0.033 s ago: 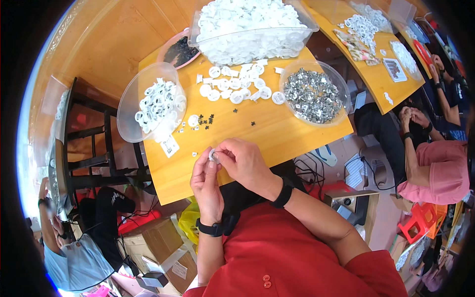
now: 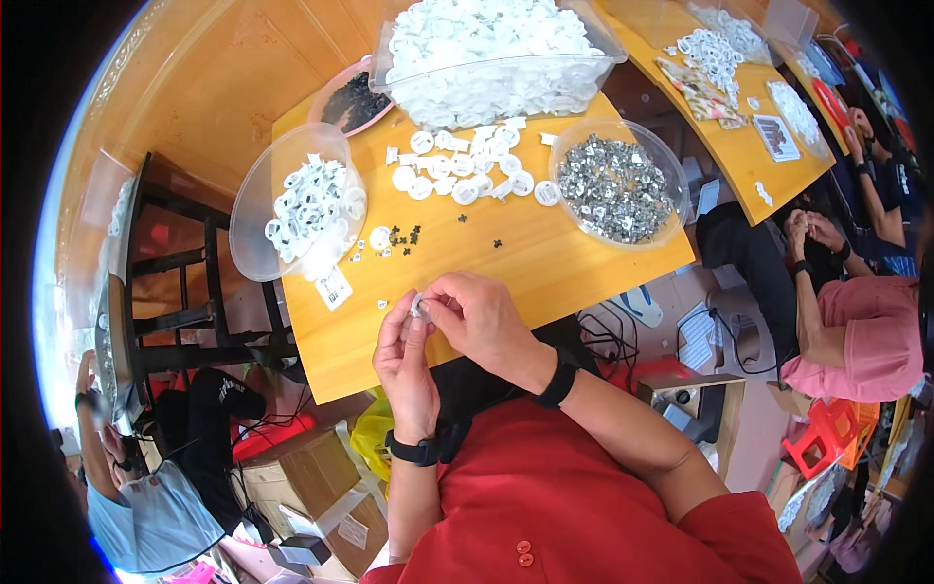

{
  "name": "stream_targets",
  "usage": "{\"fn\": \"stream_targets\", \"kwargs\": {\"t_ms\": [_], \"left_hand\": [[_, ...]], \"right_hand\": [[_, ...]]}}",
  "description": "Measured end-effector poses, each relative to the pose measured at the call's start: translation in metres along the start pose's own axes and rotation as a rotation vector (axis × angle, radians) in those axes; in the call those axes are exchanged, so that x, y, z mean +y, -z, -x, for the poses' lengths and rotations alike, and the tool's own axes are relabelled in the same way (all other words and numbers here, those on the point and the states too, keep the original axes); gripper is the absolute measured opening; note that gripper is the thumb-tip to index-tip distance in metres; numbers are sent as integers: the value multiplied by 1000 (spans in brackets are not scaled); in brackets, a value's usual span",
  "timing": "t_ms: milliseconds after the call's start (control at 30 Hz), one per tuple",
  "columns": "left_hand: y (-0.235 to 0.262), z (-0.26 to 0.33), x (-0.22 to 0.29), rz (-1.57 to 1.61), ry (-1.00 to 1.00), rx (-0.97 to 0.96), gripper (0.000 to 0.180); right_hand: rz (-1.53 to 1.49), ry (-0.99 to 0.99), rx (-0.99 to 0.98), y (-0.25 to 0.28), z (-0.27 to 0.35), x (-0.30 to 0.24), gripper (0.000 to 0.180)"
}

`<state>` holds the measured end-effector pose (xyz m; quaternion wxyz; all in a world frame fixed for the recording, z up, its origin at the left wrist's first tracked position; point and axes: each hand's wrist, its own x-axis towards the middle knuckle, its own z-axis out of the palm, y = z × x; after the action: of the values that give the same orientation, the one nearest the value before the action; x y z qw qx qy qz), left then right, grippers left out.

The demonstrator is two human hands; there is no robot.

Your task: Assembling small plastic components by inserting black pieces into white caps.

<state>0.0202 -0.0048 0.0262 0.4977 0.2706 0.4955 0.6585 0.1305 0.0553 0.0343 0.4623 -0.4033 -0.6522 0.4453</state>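
My left hand [image 2: 407, 362] is closed, its thumb and fingertips pinching a small white round plastic part [image 2: 419, 308] at the table's near edge. From the right, my right hand [image 2: 484, 319] grips the same part between thumb and forefinger. Fingers cover most of the part, so its details are hidden. Beyond my hands lie small black pieces [image 2: 406, 238] beside a loose white disc [image 2: 380, 237]. Farther back, several white round parts [image 2: 465, 165] are spread over the wooden table [image 2: 467, 268].
A clear bowl of white parts [image 2: 309, 206] stands left, a tub of small metal pieces [image 2: 619, 188] right. At the back are a large clear bin [image 2: 499, 90] of white parts and a pink bowl [image 2: 358, 101] of black pieces. Co-workers sit on both sides.
The white part has turned slightly between my fingertips. Everything else looks the same.
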Motion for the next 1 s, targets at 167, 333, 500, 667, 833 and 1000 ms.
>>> {"fn": "stream_targets", "kwargs": {"t_ms": [167,333,500,667,833,1000], "left_hand": [[-3,-2,-1,-172,-120,7,29],[-2,-1,-4,-185,-137,65,28],[-4,-6,-1,-129,-114,102,28],[-7,-8,-2,-77,-102,62,28],[-1,-10,-6,-151,-103,18,28],[6,-10,-8,-204,-124,6,27]], "right_hand": [[-76,-15,-69,5,-8,4,11],[-244,-247,-117,10,-12,23,13],[-435,-409,-133,16,-14,14,19],[-217,-250,-188,17,-17,0,23],[-168,-164,-149,13,-19,4,17],[-23,-104,-138,10,-12,11,20]]}}
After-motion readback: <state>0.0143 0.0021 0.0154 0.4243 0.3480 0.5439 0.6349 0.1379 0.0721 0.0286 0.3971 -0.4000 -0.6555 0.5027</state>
